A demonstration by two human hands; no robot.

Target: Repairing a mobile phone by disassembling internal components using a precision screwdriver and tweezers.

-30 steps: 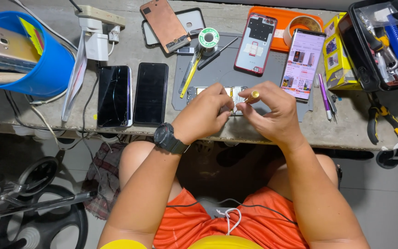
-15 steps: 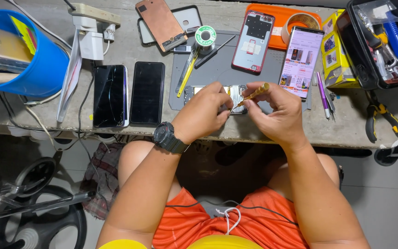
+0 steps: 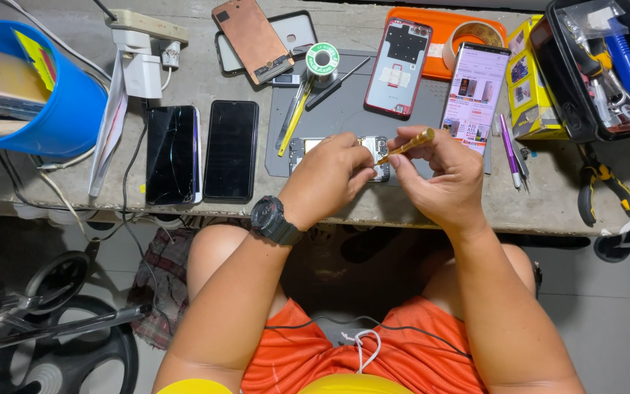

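Change since a second ago: the slim brass-handled screwdriver [image 3: 408,144] in the right hand [image 3: 437,179] now lies at a low slant, handle end up and to the right, tip down toward the opened phone; a second ago only its yellow butt showed between the knuckles. Both hands stay over the same spot.
Opened phone: the small opened phone body with bare circuit boards [image 3: 375,149] lies on the grey rectangular work mat [image 3: 344,109] at the front of the grey concrete bench [image 3: 74,190], mostly hidden under the hands.
Left hand: the left hand [image 3: 329,179] rests on the phone body from the left, knuckles up, fingers curled down and pressed together on it; whether they pinch a part, I cannot tell. A black wristwatch [image 3: 275,220] sits on that wrist.
Right hand: thumb and forefinger pinch the screwdriver shaft near its middle, the other fingers folded under; the wrist is bent inward toward the left hand, the two hands almost touching.
Left of the mat: two black flat phones [image 3: 231,149] lie side by side, screens up.
Behind the mat: a red-rimmed phone back shell [image 3: 400,67] and a lit phone with a bright screen [image 3: 475,95].
Far left: a round blue plastic bucket [image 3: 67,117].
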